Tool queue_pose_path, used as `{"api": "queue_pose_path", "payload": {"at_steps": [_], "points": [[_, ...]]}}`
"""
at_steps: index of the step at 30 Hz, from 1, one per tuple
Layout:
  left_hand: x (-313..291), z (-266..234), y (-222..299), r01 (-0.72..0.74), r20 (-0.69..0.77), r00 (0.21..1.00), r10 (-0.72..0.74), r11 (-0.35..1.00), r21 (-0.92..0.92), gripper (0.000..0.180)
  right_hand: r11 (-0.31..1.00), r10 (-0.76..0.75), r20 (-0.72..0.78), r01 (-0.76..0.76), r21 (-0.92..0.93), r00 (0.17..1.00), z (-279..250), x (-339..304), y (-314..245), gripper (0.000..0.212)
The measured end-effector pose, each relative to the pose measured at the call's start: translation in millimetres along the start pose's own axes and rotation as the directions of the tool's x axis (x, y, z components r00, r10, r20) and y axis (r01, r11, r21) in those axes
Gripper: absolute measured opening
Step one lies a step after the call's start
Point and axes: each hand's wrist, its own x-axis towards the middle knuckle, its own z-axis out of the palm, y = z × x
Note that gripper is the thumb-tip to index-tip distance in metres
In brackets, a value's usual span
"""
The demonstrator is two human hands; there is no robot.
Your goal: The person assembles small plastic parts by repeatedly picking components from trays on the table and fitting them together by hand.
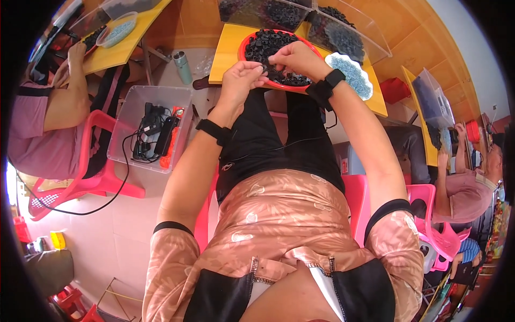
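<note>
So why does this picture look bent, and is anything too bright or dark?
Head view: fisheye distortion bends straight edges, so the wooden panelling curves near the dark rim; head view: the wall at upper right looks pale and bright; head view: the black parts in the red tray largely merge into a dark mass.

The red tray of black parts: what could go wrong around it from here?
The red tray is heaped with small black parts, so a bump from the left hand or right hand might spill some. The white dish of bluish pieces sits close beside the right wrist's black band; a sideways sweep could perhaps tip it.
</note>
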Motion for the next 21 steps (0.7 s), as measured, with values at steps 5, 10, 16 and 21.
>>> {"api": "queue_pose_path", "payload": {"at_steps": [5, 10, 16, 21], "points": [[0.9, 1.7, 2.3, 0.006, -0.027, 1.0, -0.006, 1.0, -0.005, 0.022, 0.929, -0.075, -0.066, 0.045, -0.367, 0.995, -4.2, 23.4, 31.3, 0.019], [0.1, -2.6, 4.2, 0.051, -0.005, 0.999, -0.051, 0.999, 0.009, 0.024, 0.866, -0.05, -0.074, 0.006, -0.5, 0.996, 4.0, 27.4, 28.0, 0.012], [-2.0, -3.1, 7.3, 0.1, 0.02, 0.995, -0.099, 0.993, -0.057, 0.023, 0.797, -0.244, -0.143, 0.114, -0.593, 0.959, 9.6, 19.5, 30.1, 0.011], [-1.3, -0.4, 10.3, 0.098, 0.105, 0.991, -0.082, 0.983, -0.155, 0.022, 0.984, -0.175, -0.208, 0.167, -0.056, 0.962, 1.7, 3.4, 31.9, 0.015]]}}
